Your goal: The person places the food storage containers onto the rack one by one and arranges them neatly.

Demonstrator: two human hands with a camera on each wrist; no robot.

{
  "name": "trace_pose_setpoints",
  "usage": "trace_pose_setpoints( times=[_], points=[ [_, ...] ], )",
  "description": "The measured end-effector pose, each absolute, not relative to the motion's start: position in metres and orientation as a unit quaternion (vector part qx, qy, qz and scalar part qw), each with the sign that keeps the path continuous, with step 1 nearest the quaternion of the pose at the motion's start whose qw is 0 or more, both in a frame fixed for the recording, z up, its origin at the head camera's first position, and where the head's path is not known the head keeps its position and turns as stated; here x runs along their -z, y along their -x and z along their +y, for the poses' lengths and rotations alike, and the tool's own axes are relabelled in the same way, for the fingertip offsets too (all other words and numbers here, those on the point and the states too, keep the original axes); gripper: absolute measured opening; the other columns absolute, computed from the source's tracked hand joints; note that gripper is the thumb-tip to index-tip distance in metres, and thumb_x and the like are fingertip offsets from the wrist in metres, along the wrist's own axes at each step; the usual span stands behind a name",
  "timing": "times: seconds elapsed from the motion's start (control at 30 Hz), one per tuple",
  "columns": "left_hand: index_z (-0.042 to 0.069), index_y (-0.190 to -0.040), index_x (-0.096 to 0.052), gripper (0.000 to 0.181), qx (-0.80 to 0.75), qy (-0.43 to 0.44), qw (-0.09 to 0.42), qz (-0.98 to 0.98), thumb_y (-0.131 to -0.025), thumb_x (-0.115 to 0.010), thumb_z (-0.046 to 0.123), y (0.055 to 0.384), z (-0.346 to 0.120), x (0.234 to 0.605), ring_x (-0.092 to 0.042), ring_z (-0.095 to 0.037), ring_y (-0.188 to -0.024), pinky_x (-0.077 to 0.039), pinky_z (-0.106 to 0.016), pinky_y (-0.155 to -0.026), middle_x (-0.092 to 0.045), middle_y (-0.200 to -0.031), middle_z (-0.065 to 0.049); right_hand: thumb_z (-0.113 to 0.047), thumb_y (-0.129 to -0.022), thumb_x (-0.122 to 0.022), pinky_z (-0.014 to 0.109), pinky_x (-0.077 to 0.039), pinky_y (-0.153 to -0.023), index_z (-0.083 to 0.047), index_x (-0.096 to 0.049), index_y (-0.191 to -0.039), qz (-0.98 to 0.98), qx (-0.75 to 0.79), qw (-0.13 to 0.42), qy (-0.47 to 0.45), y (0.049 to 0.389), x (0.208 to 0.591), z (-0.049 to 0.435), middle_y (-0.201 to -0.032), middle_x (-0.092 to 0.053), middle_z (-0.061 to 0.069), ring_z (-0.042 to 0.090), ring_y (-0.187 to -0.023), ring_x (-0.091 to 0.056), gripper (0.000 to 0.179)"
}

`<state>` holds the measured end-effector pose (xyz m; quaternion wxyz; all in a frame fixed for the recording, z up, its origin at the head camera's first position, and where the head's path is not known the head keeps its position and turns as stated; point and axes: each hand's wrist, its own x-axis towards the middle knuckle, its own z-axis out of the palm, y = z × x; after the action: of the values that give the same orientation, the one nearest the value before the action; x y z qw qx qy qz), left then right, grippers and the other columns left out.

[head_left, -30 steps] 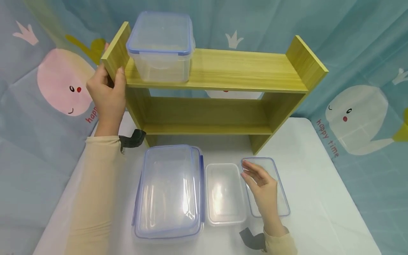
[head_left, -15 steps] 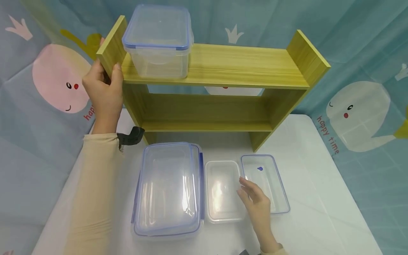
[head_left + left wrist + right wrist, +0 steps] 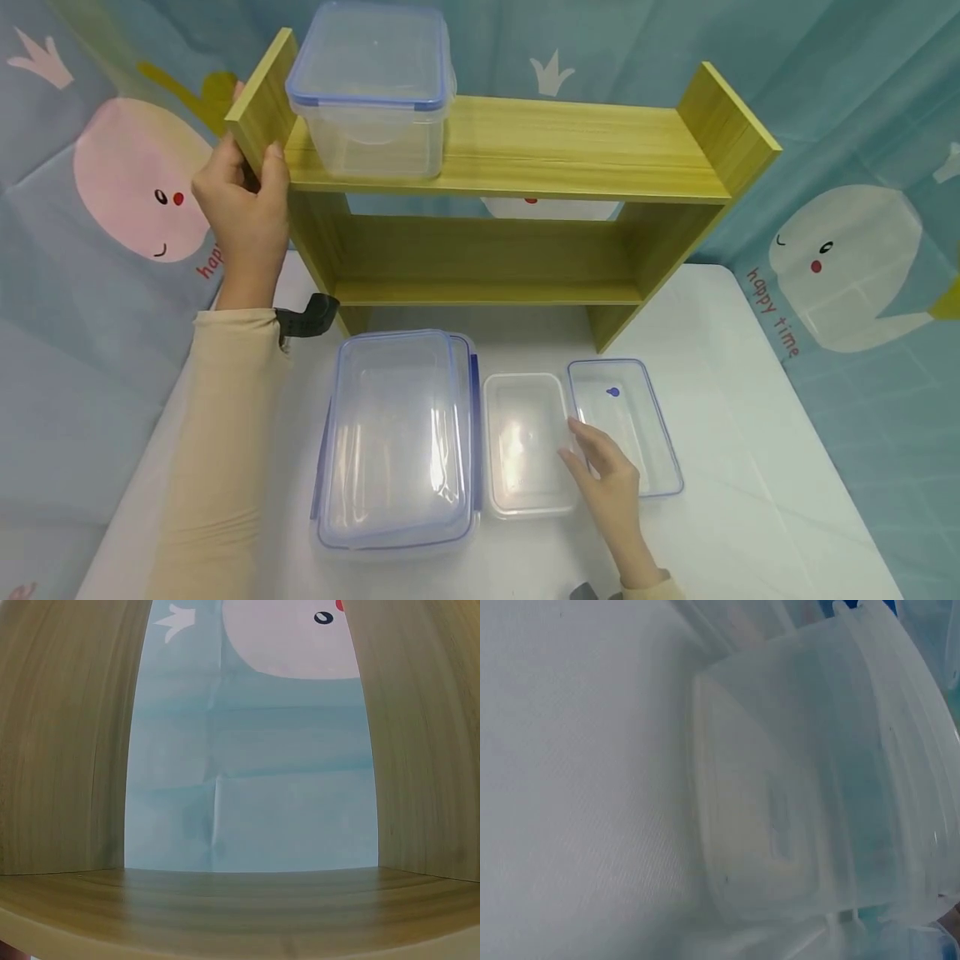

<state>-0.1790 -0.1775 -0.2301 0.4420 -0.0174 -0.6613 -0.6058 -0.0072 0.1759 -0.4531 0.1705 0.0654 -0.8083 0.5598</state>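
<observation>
My left hand (image 3: 247, 200) grips the left side panel of a light wooden shelf (image 3: 570, 154), thumb in front and fingers behind. A square clear food container (image 3: 375, 146) with a blue-edged lid stands on the top board near that hand. In the left wrist view the shelf's boards (image 3: 247, 907) frame the curtain. My right hand (image 3: 607, 479) is at the right rim of a white-rimmed clear container (image 3: 525, 446), thumb and fingers spread apart. That container fills much of the right wrist view, its translucent wall (image 3: 780, 795) close to the camera.
A large clear container (image 3: 397, 442) with a blue-edged lid lies left of the white-rimmed one. To the right is a blue-rimmed rectangular piece (image 3: 637, 433) with a small blue mark. All rest on the white table (image 3: 750, 467) below the shelf. A patterned curtain (image 3: 847, 83) hangs behind.
My right hand has drawn back from the blue-rimmed piece toward me and the white-rimmed container, uncovering the blue mark. My left hand keeps its grip. The head view has tilted slightly down.
</observation>
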Motion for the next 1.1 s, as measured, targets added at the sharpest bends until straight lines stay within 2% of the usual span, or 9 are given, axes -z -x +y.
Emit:
trace_pose_setpoints(
  times=[0.23, 0.37, 0.47, 0.53, 0.63, 0.77, 0.9, 0.97, 1.1],
  points=[
    [0.001, -0.097, -0.071, 0.017, 0.580, 0.017, 0.461, -0.671, -0.086, -0.058, 0.001, 0.181, -0.184, 0.231, -0.061, -0.011, -0.076, -0.049, -0.017, -0.070, -0.070, -0.096, -0.009, 0.010, -0.073, -0.072, 0.021, -0.045, -0.088, 0.004, -0.064, -0.113, -0.806, -0.568, 0.165, -0.040, 0.007, 0.456, 0.180, -0.116, -0.063, 0.017, 0.002, -0.106, -0.057, 0.041],
    [0.001, -0.098, -0.071, 0.018, 0.555, 0.031, 0.478, -0.680, -0.087, -0.057, 0.001, 0.181, -0.189, 0.234, -0.061, -0.012, -0.075, -0.049, -0.019, -0.068, -0.071, -0.096, -0.006, 0.012, -0.072, -0.072, 0.021, -0.046, -0.087, 0.008, -0.064, -0.111, -0.819, -0.549, 0.166, -0.031, 0.005, 0.443, 0.174, -0.113, -0.063, 0.020, 0.001, -0.105, -0.057, 0.041],
    [-0.001, -0.098, -0.071, 0.018, 0.560, 0.029, 0.479, -0.676, -0.086, -0.057, -0.001, 0.181, -0.190, 0.234, -0.061, -0.012, -0.076, -0.049, -0.020, -0.068, -0.070, -0.097, -0.008, 0.011, -0.072, -0.073, 0.020, -0.045, -0.088, 0.006, -0.064, -0.111, -0.828, -0.536, 0.165, -0.029, 0.004, 0.441, 0.174, -0.113, -0.064, 0.019, 0.006, -0.106, -0.058, 0.041],
    [-0.001, -0.098, -0.070, 0.018, 0.569, 0.022, 0.473, -0.672, -0.086, -0.057, -0.001, 0.180, -0.189, 0.235, -0.061, -0.011, -0.075, -0.049, -0.018, -0.068, -0.070, -0.097, -0.008, 0.008, -0.072, -0.075, 0.019, -0.044, -0.089, 0.003, -0.064, -0.114, -0.832, -0.529, 0.164, -0.033, 0.003, 0.448, 0.176, -0.115, -0.064, 0.016, 0.009, -0.108, -0.058, 0.043],
    [-0.001, -0.097, -0.070, 0.017, 0.589, 0.016, 0.457, -0.666, -0.086, -0.057, 0.000, 0.178, -0.187, 0.234, -0.060, -0.011, -0.075, -0.048, -0.017, -0.067, -0.070, -0.095, -0.009, 0.004, -0.072, -0.076, 0.015, -0.042, -0.090, -0.001, -0.064, -0.118, -0.841, -0.516, 0.157, -0.037, -0.004, 0.450, 0.176, -0.118, -0.063, 0.013, 0.005, -0.109, -0.057, 0.048],
    [0.000, -0.096, -0.071, 0.016, 0.597, 0.017, 0.448, -0.665, -0.086, -0.058, 0.001, 0.179, -0.187, 0.234, -0.060, -0.011, -0.075, -0.048, -0.016, -0.067, -0.070, -0.094, -0.008, 0.001, -0.069, -0.079, 0.012, -0.038, -0.093, -0.005, -0.059, -0.126, -0.848, -0.511, 0.140, -0.038, -0.019, 0.450, 0.170, -0.128, -0.058, 0.011, -0.005, -0.115, -0.048, 0.061],
    [0.000, -0.096, -0.070, 0.016, 0.572, 0.023, 0.459, -0.679, -0.087, -0.058, 0.003, 0.179, -0.189, 0.235, -0.059, -0.010, -0.071, -0.048, -0.016, -0.065, -0.070, -0.090, -0.006, -0.007, -0.069, -0.081, 0.010, -0.027, -0.100, -0.005, -0.046, -0.139, -0.861, -0.495, 0.113, -0.037, -0.031, 0.455, 0.163, -0.140, -0.046, 0.013, -0.008, -0.127, -0.033, 0.078],
    [0.000, -0.096, -0.070, 0.016, 0.563, 0.023, 0.462, -0.686, -0.087, -0.058, 0.004, 0.179, -0.190, 0.236, -0.058, -0.009, -0.070, -0.047, -0.016, -0.063, -0.069, -0.088, -0.005, -0.014, -0.070, -0.082, 0.007, -0.021, -0.102, -0.008, -0.038, -0.144, -0.868, -0.486, 0.094, -0.029, -0.035, 0.460, 0.161, -0.145, -0.039, 0.013, -0.006, -0.130, -0.027, 0.087],
    [0.001, -0.097, -0.071, 0.015, 0.576, 0.009, 0.453, -0.680, -0.086, -0.060, 0.003, 0.178, -0.191, 0.235, -0.059, -0.009, -0.071, -0.047, -0.015, -0.064, -0.069, -0.090, -0.007, -0.025, -0.066, -0.084, 0.006, -0.014, -0.104, -0.013, -0.028, -0.149, -0.875, -0.479, 0.066, -0.022, -0.036, 0.470, 0.161, -0.151, -0.030, 0.010, 0.008, -0.137, -0.023, 0.101]
  ],
)
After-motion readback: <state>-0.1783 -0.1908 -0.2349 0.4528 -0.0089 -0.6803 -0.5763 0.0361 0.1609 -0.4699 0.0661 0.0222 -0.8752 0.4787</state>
